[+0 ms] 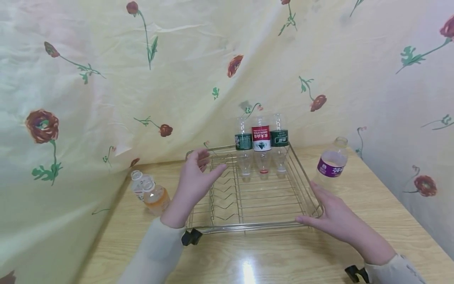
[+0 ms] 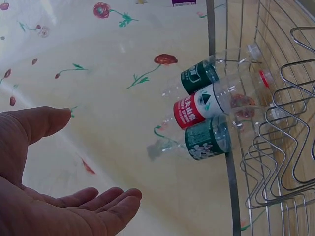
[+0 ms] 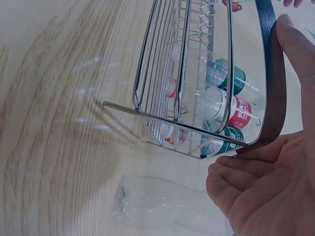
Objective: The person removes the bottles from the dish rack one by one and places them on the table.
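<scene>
A metal wire dish rack [image 1: 248, 227] stands on the table. Three clear plastic bottles lean upside down at its back: a green-labelled one [image 1: 244, 142], a red-and-white-labelled one [image 1: 261, 138] and another green-labelled one [image 1: 279, 139]. My left hand [image 1: 193, 177] hovers over the rack's left side, thumb and fingers spread, holding nothing. At the front right corner, my right hand [image 1: 333, 217] rests against the rack, thumb at the front rim and fingers along the right side. In the right wrist view, the thumb touches the dark rim band [image 3: 275, 83], and the fingers extend loosely beneath it.
A clear bottle with a purple label [image 1: 330, 169] stands right of the rack. Left of it are an orange-tinted bottle [image 1: 157, 199] and a clear bottle [image 1: 140, 182]. Flower-patterned cloth [image 1: 198, 79] hangs behind the wooden table [image 1: 220, 256] and along its sides.
</scene>
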`<action>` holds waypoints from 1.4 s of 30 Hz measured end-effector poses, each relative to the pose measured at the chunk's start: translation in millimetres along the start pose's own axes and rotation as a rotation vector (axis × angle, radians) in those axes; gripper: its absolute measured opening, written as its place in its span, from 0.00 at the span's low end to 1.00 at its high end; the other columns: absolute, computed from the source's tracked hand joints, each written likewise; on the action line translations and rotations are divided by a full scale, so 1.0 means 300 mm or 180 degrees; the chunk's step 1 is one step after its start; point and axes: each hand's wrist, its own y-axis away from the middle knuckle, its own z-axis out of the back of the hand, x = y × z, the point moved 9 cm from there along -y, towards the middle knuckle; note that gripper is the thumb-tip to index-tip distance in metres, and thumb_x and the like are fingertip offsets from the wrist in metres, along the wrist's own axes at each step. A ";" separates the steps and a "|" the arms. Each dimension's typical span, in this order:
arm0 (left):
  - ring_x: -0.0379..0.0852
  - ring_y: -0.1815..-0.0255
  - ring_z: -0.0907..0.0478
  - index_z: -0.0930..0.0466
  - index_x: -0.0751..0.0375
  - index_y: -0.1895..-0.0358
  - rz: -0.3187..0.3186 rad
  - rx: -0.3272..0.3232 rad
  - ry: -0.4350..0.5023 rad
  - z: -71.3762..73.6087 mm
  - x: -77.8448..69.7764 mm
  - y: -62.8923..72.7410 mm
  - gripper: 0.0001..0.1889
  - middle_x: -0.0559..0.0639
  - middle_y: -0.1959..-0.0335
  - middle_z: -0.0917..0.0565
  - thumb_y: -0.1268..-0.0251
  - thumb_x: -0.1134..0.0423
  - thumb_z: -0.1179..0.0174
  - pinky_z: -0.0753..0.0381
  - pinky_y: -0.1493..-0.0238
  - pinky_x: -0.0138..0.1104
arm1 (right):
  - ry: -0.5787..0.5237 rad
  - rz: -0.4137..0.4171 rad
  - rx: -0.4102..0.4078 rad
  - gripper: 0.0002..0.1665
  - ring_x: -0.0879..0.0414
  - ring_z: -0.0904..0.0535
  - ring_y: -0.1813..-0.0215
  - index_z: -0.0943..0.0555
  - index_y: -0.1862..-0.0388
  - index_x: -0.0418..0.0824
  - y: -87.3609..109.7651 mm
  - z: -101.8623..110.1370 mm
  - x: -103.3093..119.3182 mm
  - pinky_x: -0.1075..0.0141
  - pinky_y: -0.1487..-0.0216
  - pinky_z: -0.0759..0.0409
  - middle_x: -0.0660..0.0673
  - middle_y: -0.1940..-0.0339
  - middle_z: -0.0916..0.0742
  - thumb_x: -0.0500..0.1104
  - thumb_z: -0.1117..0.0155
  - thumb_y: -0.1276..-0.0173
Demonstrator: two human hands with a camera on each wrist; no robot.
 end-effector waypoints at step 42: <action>0.58 0.33 0.28 0.36 0.66 0.26 0.0597 0.0252 -0.0014 -0.168 0.112 -0.197 0.43 0.59 0.30 0.29 0.39 0.48 0.27 0.22 0.38 0.47 | 0.0034 0.0070 -0.0070 0.71 0.21 0.42 0.29 0.49 0.20 0.26 0.003 -0.002 0.007 0.27 0.36 0.39 0.20 0.25 0.38 0.67 0.23 0.43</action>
